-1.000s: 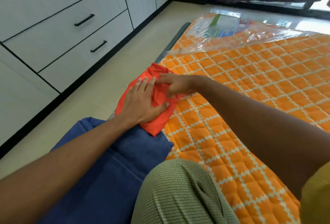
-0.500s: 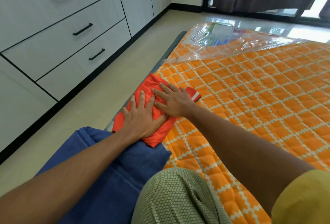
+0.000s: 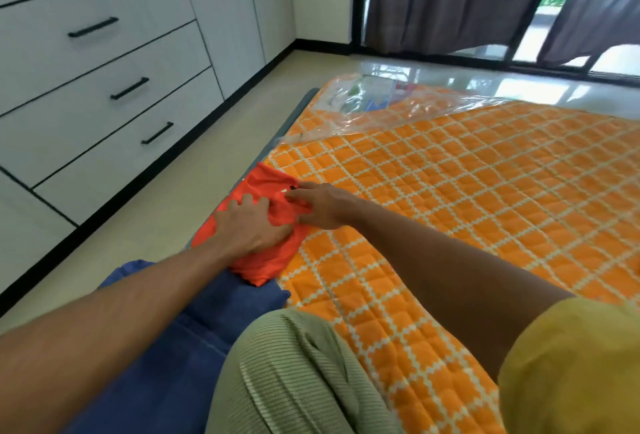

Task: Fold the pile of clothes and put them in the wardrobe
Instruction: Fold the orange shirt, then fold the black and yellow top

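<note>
The fingers of the left hand (image 3: pixel 246 199) are bent, and their tips dig into a red garment (image 3: pixel 268 265), bunching up a ridge of it against the palm. The right fingers (image 3: pixel 294 194) reach in from the other side, with the thumb below them, and appear to pinch the same ridge near a small white tag; how firm that pinch is cannot be told. So the left hand (image 3: pixel 254 226) and the right hand (image 3: pixel 325 207) both hold the cloth, close together.

The garment is already a small packet. It lies at the edge of an orange quilt (image 3: pixel 450 208), with its near corner resting on a folded blue cloth (image 3: pixel 214 309). A clear plastic bag (image 3: pixel 363 101) lies at the far end of the quilt.

This looks like the end of the folding step for this piece: a last tuck or smoothing. The next move probably calls for flattening the ridge so the packet holds its shape. After that, both hands should lift it from underneath and keep it level. It then has to be carried across the strip of floor to the wardrobe drawers (image 3: pixel 104 94), which are all shut, so one hand must be free to pull a handle.
</note>
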